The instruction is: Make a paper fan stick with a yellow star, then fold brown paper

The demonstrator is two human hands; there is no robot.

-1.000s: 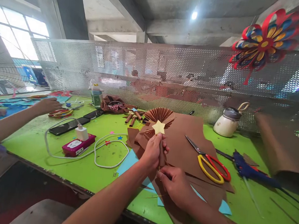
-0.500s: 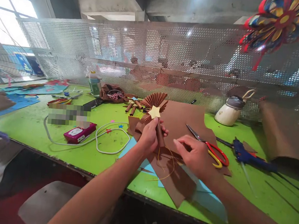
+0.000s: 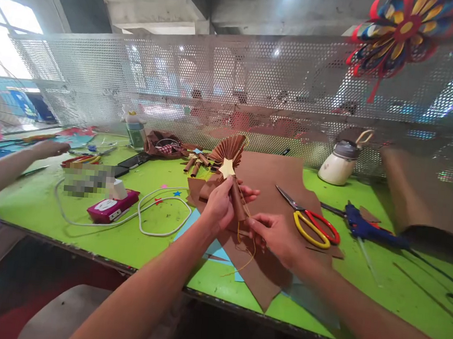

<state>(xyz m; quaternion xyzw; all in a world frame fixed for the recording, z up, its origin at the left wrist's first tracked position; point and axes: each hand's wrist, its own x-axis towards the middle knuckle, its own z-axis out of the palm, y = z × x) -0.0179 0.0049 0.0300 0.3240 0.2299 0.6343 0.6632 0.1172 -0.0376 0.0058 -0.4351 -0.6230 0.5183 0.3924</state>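
Gripping the tube mid-frame, the left hand slants up from lower left, while the right hand curls at the tube's bottom end, hold unclear.

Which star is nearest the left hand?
The large cream paper star, just above the left hand; small pink star, blue star and red star lie farther left.

a cream flask near a perforated screen; white cable looped beside a purple socket.
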